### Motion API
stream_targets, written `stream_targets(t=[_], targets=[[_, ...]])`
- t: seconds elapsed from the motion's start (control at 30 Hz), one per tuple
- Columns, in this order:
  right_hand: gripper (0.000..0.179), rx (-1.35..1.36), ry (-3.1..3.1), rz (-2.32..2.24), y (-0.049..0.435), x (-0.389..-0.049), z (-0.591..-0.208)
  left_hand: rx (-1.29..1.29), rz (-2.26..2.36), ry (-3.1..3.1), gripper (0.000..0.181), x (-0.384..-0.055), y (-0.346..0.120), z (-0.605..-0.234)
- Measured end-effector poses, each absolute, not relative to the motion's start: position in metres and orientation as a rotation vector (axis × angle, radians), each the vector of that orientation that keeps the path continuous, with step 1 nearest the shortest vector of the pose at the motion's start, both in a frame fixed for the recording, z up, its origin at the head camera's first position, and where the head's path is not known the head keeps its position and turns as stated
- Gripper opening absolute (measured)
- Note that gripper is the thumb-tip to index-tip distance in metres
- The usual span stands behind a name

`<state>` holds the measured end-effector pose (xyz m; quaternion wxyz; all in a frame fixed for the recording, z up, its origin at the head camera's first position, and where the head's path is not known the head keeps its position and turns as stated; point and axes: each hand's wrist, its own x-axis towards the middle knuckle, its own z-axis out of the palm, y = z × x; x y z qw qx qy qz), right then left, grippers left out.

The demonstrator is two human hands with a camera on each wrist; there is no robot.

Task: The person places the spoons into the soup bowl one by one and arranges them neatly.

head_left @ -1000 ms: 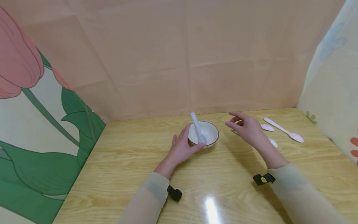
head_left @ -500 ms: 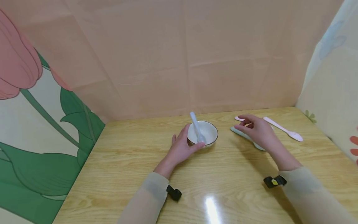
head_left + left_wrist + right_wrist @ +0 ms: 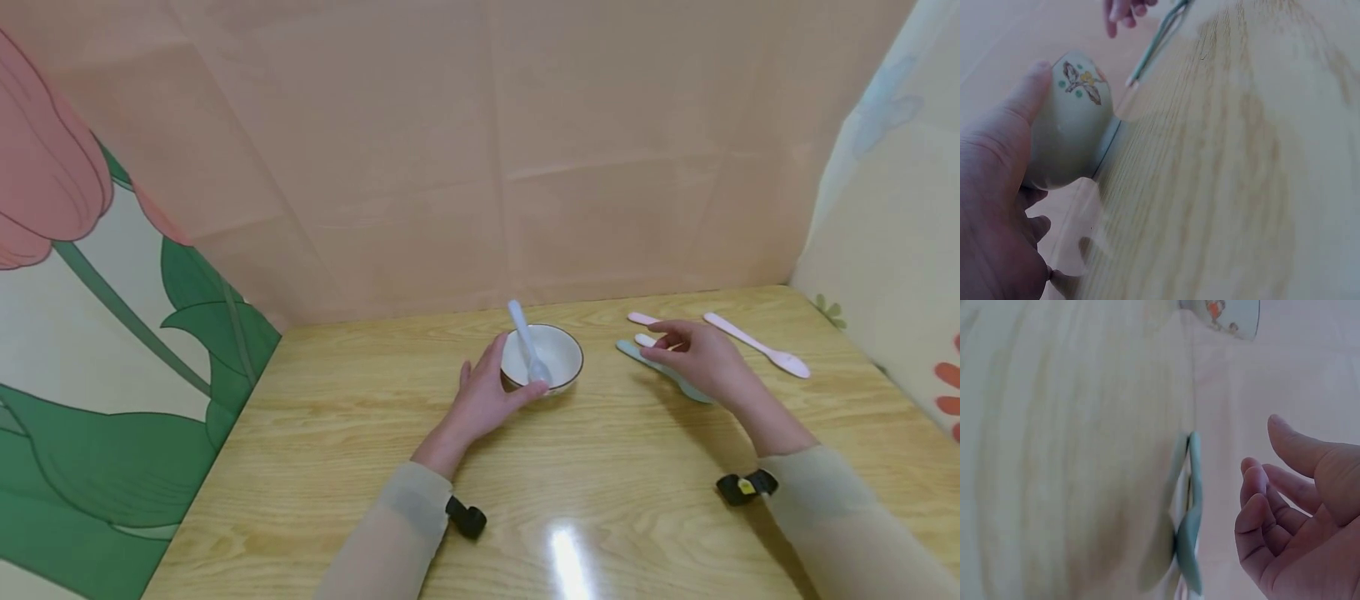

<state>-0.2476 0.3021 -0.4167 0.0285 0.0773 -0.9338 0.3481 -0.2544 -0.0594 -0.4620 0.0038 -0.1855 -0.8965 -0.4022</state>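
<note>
My left hand (image 3: 486, 396) grips the side of a white bowl (image 3: 564, 354) with a brown rim, thumb toward me and fingers on the far left. A pale blue-white spoon (image 3: 524, 328) leans inside, its handle rising past the rim. In the left wrist view the bowl's outside (image 3: 1072, 137) bears a leaf-and-flower print. My right hand (image 3: 697, 358) hovers over several spoons, fingers loosely bent and holding nothing. Below it lie a green spoon (image 3: 632, 349), a white spoon (image 3: 644, 340) and a pink spoon (image 3: 642, 318), each partly hidden. The right wrist view shows the green spoon (image 3: 1190, 519) apart from the fingers.
Another pink spoon (image 3: 757, 344) lies farther right on the wooden table (image 3: 360, 417). Behind the table's far edge hangs a peach cloth (image 3: 390, 167). Patterned sheets, one with a tulip (image 3: 45, 142), border the left and right sides.
My right hand has moved right and slightly nearer from beside the bowl to over the spoons, uncovering the handles of the green, white and pink ones. The left hand keeps its grip on the bowl.
</note>
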Motion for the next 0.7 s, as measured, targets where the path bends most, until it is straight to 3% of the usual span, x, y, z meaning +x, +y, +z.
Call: stream_targets(t=[0.7], targets=[[0.058,0.267,-2.961,1.118,0.316,-0.252,-0.429,-0.590,-1.266,-2.793,0.101,-0.254,-0.059,-0.462]])
